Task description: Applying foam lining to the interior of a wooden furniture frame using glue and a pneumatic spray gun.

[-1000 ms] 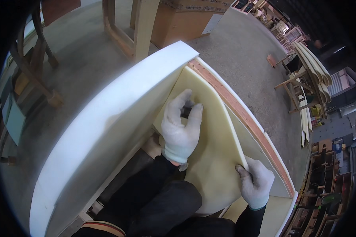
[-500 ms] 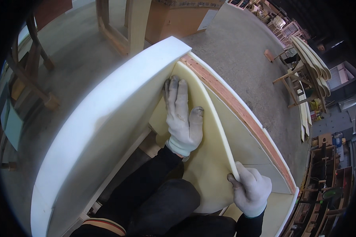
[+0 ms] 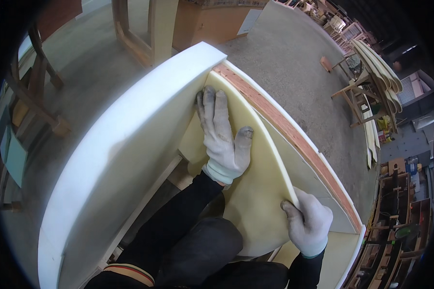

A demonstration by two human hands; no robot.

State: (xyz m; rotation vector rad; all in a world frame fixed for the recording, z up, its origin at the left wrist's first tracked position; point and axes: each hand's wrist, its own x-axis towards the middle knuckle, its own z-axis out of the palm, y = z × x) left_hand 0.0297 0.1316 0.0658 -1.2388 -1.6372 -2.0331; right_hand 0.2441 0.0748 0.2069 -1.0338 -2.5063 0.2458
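A gloved left hand (image 3: 223,139) lies flat, fingers spread, on a thin cream-yellow foam sheet (image 3: 255,202) tucked between a thick curved white foam slab (image 3: 125,144) and a reddish wooden frame rail (image 3: 284,130); the gloved right hand (image 3: 307,222) pinches the sheet's lower edge.

Beyond the fingertips spreads a grey concrete floor (image 3: 294,53), evenly lit. Up past them stands a pale wooden frame (image 3: 149,29) before a tan board (image 3: 212,24). Far off the right-hand fingers, curved pale slats (image 3: 378,62) rest on wooden trestles (image 3: 357,96) (shelving behind is too dim to read). Dark wooden legs (image 3: 38,96) stand left.
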